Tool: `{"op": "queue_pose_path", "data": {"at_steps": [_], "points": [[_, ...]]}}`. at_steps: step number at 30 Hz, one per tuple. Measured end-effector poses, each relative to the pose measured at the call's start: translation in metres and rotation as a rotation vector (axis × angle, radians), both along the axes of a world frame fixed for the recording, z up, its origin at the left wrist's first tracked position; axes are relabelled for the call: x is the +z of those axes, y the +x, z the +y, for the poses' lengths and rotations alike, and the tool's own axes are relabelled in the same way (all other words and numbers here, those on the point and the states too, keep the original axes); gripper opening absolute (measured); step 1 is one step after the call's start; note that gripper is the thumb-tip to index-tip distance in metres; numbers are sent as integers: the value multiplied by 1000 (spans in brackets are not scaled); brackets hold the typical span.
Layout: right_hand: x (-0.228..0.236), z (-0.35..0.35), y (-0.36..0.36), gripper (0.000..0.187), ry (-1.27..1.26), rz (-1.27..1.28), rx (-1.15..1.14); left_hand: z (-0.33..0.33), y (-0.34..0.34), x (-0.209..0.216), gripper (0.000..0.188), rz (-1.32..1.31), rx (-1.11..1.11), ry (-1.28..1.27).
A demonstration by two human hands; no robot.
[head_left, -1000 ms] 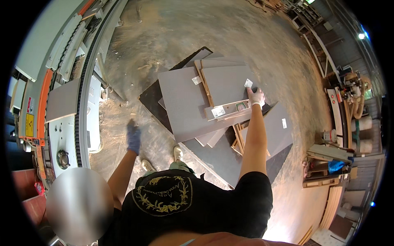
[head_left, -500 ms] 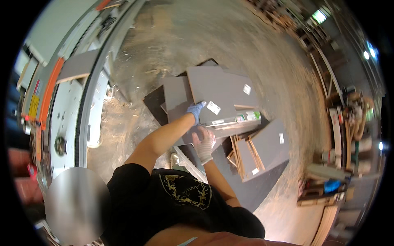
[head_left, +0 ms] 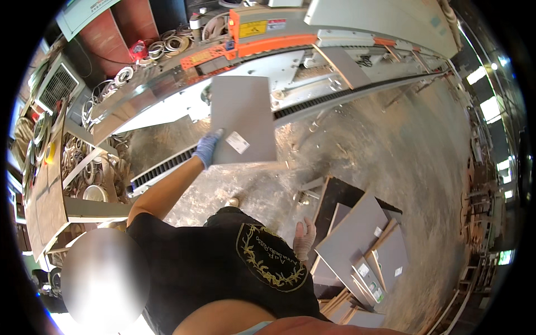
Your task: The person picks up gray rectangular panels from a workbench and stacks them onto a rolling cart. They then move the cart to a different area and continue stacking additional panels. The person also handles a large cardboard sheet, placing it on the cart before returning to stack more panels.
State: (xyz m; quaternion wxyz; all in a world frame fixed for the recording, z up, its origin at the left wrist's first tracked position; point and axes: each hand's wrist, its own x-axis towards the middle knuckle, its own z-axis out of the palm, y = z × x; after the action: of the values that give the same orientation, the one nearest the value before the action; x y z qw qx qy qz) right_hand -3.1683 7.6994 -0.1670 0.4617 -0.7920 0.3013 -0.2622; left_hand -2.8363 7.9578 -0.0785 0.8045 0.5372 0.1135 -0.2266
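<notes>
My left hand (head_left: 207, 148), in a blue glove, grips the lower left edge of a grey rectangular board (head_left: 243, 111) with a white label near its bottom. The board is raised up in front of the long machine (head_left: 301, 84) and overlaps it in view. My right hand (head_left: 304, 239), in a pale glove, holds nothing; its fingers are stretched out and apart. It hangs beside a pile of grey boards (head_left: 352, 229) at the lower right. Several of those boards carry white labels, and narrow strips (head_left: 368, 279) lie on top.
The machine has an orange housing (head_left: 262, 33) and a black ribbed track (head_left: 335, 100); another grey board (head_left: 345, 66) lies on it. A wooden workbench (head_left: 50, 206) and coils of edging strip (head_left: 95, 145) stand to the left. Dusty concrete floor (head_left: 413, 134) runs off to the right.
I have turned left toward the machine, so the pile now sits at the lower right. My left hand has lifted a board away; my right hand has come off the pile.
</notes>
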Motion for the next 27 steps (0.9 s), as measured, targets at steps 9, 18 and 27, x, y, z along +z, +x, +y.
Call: {"op": "queue_pose_path", "data": {"at_steps": [9,18,27], "points": [[18,43,101,28,23,-27,139,100,167,-74,48,-23,372,28],[5,62,121,30,220,99,37,79,210,-64,43,190,356,-126],[78,54,115,32,70,209,-203,-24,299,-87,47,127,171,5]]}}
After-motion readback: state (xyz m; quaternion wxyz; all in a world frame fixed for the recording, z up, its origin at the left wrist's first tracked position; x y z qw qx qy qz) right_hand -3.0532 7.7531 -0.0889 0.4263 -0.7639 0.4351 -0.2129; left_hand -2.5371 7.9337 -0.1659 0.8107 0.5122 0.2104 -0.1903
